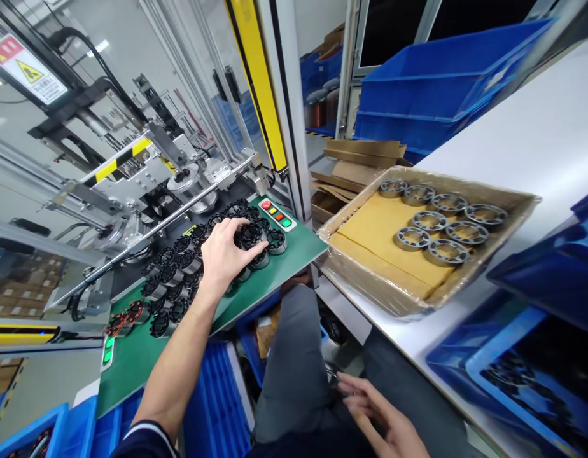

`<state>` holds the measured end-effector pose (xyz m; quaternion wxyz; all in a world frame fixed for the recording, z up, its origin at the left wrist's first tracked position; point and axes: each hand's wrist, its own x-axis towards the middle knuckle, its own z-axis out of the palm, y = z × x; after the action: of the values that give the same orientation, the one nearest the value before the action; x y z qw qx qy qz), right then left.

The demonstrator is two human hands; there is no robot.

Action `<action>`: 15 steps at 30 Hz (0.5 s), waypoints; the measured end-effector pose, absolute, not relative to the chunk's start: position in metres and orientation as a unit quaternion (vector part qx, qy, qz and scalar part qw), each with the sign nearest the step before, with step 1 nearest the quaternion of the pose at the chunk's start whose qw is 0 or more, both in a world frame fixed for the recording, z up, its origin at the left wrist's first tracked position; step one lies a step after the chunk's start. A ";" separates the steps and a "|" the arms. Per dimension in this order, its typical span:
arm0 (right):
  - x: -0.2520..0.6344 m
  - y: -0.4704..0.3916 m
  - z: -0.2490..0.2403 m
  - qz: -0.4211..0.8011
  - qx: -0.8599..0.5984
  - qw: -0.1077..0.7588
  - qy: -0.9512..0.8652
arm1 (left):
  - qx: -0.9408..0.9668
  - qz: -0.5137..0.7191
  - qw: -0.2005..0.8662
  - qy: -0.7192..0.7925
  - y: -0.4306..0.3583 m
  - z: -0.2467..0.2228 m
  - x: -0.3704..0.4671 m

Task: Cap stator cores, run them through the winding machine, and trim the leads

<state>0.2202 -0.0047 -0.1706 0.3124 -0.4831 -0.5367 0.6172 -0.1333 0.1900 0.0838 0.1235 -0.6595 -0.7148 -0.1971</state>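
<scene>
My left hand [224, 254] is over the green worktop [296, 245], thumb and fingers curled around a black-topped motor stator core [251, 234]. Many similar stator cores [170, 275] stand packed and stacked around it, black slotted tops over grey metal rings. Two stators wound with copper wire [136, 312] sit at the left end of this group. Low over my lap, my right hand [382, 413] has its fingers stretched out and apart, and nothing shows in it. It is well away from the stator cores.
Right of the worktop, a plastic-lined carton [394, 302] holds several bare metal rings [447, 252] on yellow card. A machine with a metal bar [179, 219] rises behind the stators. Button panels [277, 215] flank them. Blue bins [418, 83] stand behind the carton and at lower right.
</scene>
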 end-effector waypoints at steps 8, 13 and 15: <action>0.211 0.010 -0.144 0.603 -0.463 0.314 -0.569 | -0.662 -0.182 0.130 -0.716 0.188 0.081 -0.133; 0.248 0.043 -0.089 0.554 -0.434 0.267 -0.659 | -0.660 -0.149 0.172 -0.716 0.185 0.073 -0.131; 0.284 0.068 -0.066 0.498 -0.463 0.313 -0.663 | -0.662 -0.148 0.178 -0.713 0.183 0.073 -0.132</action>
<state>0.2837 0.0675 -0.0660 0.3134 -0.4626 -0.6633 0.4979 -0.1323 0.1826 0.0729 0.1782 -0.6619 -0.7128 -0.1483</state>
